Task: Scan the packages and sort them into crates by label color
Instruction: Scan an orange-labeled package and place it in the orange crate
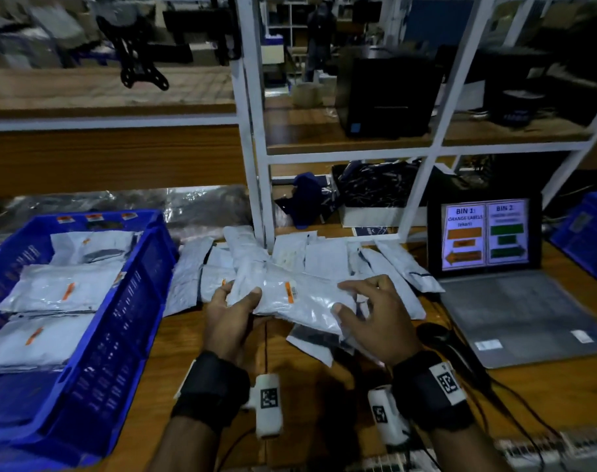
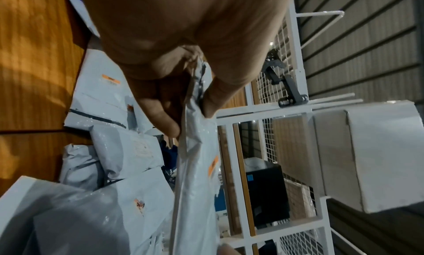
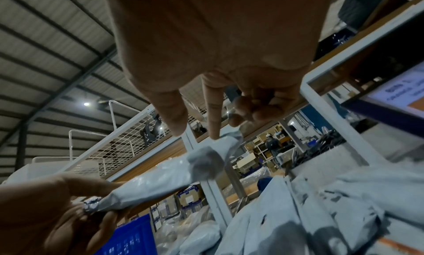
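Observation:
A grey poly package (image 1: 300,301) with an orange label (image 1: 289,291) is held above the wooden table. My left hand (image 1: 235,301) pinches its left edge between thumb and fingers (image 2: 169,126); the package (image 2: 197,195) and its label (image 2: 213,165) show below them. My right hand (image 1: 365,301) hovers over the right end, fingers spread. In the right wrist view its index fingertip (image 3: 214,134) touches the package's twisted corner (image 3: 227,141), and the thumb stands apart. A blue crate (image 1: 120,335) at the left holds several orange-labelled packages.
A pile of grey packages (image 1: 324,257) lies behind my hands. A laptop (image 1: 484,233) at right shows bin 1 orange, bin 2 green. A black scanner (image 1: 433,332) with its cable lies before it. A second blue crate (image 1: 586,233) sits far right. White rack posts (image 1: 256,165) rise behind.

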### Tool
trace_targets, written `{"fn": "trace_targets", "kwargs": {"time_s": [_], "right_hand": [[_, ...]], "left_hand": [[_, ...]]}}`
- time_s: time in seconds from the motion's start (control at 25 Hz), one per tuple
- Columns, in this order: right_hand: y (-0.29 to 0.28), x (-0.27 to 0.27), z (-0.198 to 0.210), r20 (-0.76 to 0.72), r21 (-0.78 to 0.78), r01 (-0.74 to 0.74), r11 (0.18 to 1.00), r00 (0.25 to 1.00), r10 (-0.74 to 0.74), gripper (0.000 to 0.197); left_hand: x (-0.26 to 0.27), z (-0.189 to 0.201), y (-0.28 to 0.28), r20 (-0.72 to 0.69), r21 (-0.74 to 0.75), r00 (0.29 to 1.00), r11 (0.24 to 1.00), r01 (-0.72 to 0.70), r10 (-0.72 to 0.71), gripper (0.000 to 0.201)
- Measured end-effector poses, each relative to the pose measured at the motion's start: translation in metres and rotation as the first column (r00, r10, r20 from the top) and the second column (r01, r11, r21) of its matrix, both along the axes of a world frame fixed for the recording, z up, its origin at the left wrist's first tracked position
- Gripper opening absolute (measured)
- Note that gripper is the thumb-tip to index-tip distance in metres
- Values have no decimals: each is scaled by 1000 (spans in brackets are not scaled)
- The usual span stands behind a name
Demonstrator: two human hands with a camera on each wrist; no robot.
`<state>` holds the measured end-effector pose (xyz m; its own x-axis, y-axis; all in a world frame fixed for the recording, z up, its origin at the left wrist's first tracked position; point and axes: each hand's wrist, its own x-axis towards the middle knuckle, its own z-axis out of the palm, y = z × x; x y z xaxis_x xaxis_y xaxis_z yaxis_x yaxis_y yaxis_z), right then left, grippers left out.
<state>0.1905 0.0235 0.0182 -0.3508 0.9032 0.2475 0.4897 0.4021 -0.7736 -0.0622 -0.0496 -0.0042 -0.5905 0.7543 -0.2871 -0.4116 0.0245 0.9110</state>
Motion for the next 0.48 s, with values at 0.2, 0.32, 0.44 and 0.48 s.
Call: {"fn": "trace_targets", "kwargs": {"time_s": [0.2,0.32,0.44,0.48], "right_hand": [[38,60,-15,140,-73,229,971,966,-217,33],[65,111,-55,470,-231,369,900,853,-229,54],[73,147,-90,680,-329,493,805,715,-160,53],[72,154,-98,705,-320,492,810,694,-143,47]], "left_hand": [[45,10,16,-152,53,988,998,-31,39,34],[61,8,22,-179,54,982,997,-51,60,29],[75,6,28,-179,56,981,996,-69,78,32],[80,5,30,-177,59,981,996,-68,77,35]]}}
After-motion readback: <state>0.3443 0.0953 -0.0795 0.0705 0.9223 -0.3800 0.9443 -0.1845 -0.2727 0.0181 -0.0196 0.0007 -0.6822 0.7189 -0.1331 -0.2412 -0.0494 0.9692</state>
